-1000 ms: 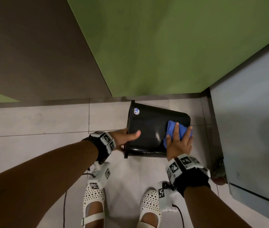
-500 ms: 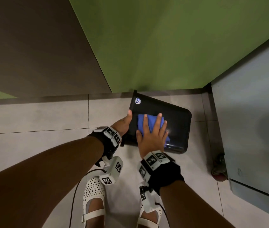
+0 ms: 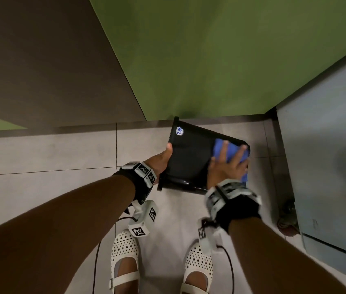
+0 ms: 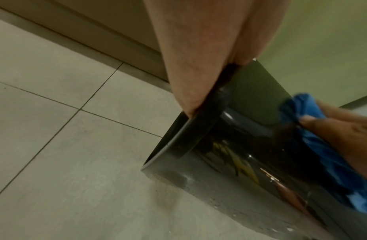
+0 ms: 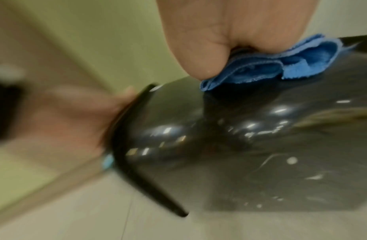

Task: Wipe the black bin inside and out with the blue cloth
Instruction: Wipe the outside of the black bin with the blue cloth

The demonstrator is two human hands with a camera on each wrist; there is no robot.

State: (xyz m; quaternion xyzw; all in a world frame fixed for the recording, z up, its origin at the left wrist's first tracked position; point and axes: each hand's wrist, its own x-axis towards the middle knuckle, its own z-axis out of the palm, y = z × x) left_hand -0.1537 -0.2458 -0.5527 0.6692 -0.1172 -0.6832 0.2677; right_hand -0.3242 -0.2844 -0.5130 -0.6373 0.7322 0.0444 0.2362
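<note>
A glossy black bin [image 3: 189,162] is held on its side above the tiled floor, its open rim to the left. My left hand [image 3: 163,160] grips that rim, thumb on the outer wall near a small white price sticker [image 3: 180,130]. My right hand [image 3: 225,168] lies flat with spread fingers on the blue cloth [image 3: 218,147], pressing it on the bin's outer wall near the base end. In the left wrist view the left hand [image 4: 199,48] clamps the rim of the bin [image 4: 230,162], with the cloth [image 4: 322,154] to the right. In the blurred right wrist view the folded cloth [image 5: 301,65] sits under my palm [image 5: 230,32].
A green wall [image 3: 231,60] and a brown panel [image 3: 51,60] stand just behind the bin. A grey cabinet [image 3: 326,166] closes off the right side, with a caster wheel [image 3: 286,221] at its foot. My white shoes [image 3: 125,255] are on the floor below the bin.
My right hand slid the cloth from the bin's base end to the rim end, then back to the base end. The left hand kept its hold on the rim.
</note>
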